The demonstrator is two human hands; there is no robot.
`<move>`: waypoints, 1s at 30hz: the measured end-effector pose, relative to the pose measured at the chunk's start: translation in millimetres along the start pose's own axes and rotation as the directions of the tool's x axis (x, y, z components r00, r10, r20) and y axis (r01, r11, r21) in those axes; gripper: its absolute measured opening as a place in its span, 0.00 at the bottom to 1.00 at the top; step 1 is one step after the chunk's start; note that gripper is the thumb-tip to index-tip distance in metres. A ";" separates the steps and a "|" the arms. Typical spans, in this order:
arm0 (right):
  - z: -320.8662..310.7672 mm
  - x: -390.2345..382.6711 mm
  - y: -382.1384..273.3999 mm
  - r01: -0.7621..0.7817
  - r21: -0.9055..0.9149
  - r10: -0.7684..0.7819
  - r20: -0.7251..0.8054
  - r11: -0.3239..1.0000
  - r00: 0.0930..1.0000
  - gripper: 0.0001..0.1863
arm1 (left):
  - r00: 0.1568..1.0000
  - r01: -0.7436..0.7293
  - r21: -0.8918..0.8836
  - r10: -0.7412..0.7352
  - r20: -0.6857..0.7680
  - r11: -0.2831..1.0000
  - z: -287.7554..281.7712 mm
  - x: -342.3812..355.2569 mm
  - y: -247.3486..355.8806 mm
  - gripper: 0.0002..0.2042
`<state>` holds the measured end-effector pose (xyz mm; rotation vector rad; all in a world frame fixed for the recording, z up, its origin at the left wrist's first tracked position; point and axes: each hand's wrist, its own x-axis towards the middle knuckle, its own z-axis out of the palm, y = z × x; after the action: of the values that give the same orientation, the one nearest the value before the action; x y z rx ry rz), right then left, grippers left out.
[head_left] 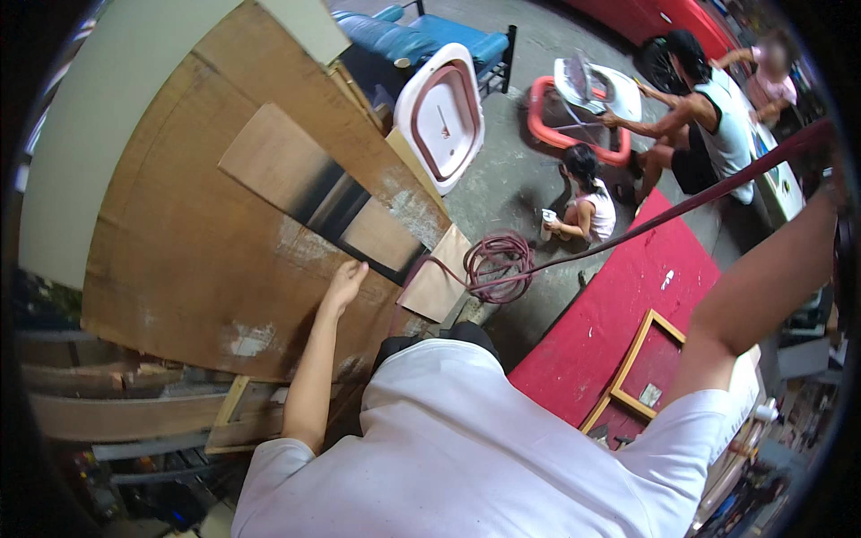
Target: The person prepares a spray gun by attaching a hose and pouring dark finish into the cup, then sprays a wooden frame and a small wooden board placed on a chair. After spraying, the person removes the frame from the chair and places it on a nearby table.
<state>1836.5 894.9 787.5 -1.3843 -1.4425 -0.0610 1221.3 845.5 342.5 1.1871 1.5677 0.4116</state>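
My left hand (345, 285) is just below a small plywood panel (269, 157) with sprayed black bands, lying on a large brown board (170, 251). Its fingers are curled together, and whatever they may hold is too small to make out. My right arm reaches up to the right rim, where my right hand (830, 179) is mostly lost in the dark edge, so its grip is unclear. A maroon hose (682, 204) runs from that side to a coil (498, 267) on the floor, beside a bare plywood piece (435, 278).
A red board (583, 345) bears a yellow frame (637, 354). A white tub (444, 117) stands beyond the panels, near a blue padded bench (448, 36). Three people (722, 134) are nearby, one holding a white container (547, 224), another at red-and-white equipment (574, 108). A red car (628, 18) stands behind.
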 end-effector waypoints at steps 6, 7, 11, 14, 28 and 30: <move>131.1 -187.9 -109.4 -0.005 0.538 -0.034 0.063 0.843 0.997 0.19 | 0.874 -0.433 -0.480 0.485 -0.018 0.763 -15.9 -79.7 113.9 0.38; 154.5 -227.1 -129.9 -0.032 0.600 -0.064 0.137 0.799 0.989 0.19 | 0.792 -0.500 -0.577 0.611 -0.002 0.646 -18.6 -98.8 132.0 0.41; 229.9 -392.7 -204.9 -0.071 0.698 -0.211 0.310 0.712 0.927 0.18 | 0.664 -0.324 -0.933 0.740 -0.110 0.153 -33.1 -171.5 146.4 0.53; 255.5 -498.6 -218.7 -0.041 0.628 -0.364 0.502 0.778 0.784 0.16 | 0.873 -0.308 -0.920 0.456 -0.172 0.242 -45.7 -222.8 76.7 0.39; 281.6 -704.1 -289.8 -0.550 0.568 -0.285 0.807 0.613 0.517 0.51 | 0.407 -0.677 -0.144 0.204 -0.890 0.721 22.9 -356.1 -127.7 0.09; 277.0 -714.0 -295.3 -0.484 0.564 -0.186 0.758 0.669 0.625 0.40 | 0.408 -0.595 0.024 0.328 -0.852 0.803 27.9 -369.4 -127.5 0.09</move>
<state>1259.1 498.3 359.6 -0.8151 -1.7007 1.2957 1158.8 469.4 432.4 1.2533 1.8041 1.7716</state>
